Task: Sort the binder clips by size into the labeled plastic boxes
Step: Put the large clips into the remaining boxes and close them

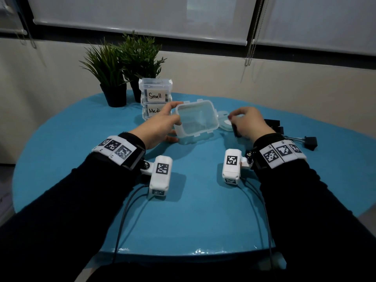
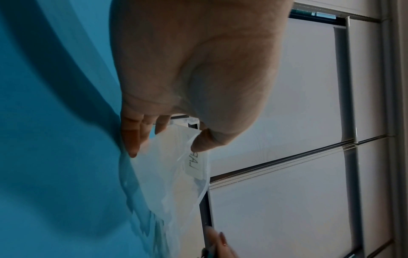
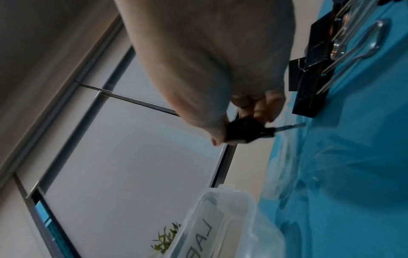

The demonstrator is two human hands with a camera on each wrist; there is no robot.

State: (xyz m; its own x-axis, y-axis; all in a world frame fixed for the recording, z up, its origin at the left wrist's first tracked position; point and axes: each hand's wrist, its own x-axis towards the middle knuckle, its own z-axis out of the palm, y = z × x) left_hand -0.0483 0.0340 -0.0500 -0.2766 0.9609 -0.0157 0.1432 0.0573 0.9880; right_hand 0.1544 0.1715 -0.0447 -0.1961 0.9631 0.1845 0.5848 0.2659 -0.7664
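Observation:
A clear plastic box (image 1: pixel 196 121) stands open at the table's middle, tilted with its mouth towards me. My left hand (image 1: pixel 173 121) grips its left end, thumb on the rim and fingers beneath. In the left wrist view the thumb (image 2: pixel 200 143) presses beside the box's paper label (image 2: pixel 196 164), which begins "LAR". My right hand (image 1: pixel 234 121), just right of the box, pinches a black binder clip (image 1: pixel 237 131). The right wrist view shows that clip (image 3: pixel 243 131) between thumb and fingers, its wire handle sticking out. More black binder clips (image 1: pixel 272 124) lie behind the right hand.
Two closed boxes stand stacked behind the left hand, labelled "Small" (image 1: pixel 155 95) and "Medium" (image 1: pixel 152 111). The box's lid (image 1: pixel 224 121) lies right of the open box. A loose clip (image 1: pixel 310 141) sits far right. Two potted plants (image 1: pixel 114 68) stand at the back of the blue table (image 1: pixel 193 210).

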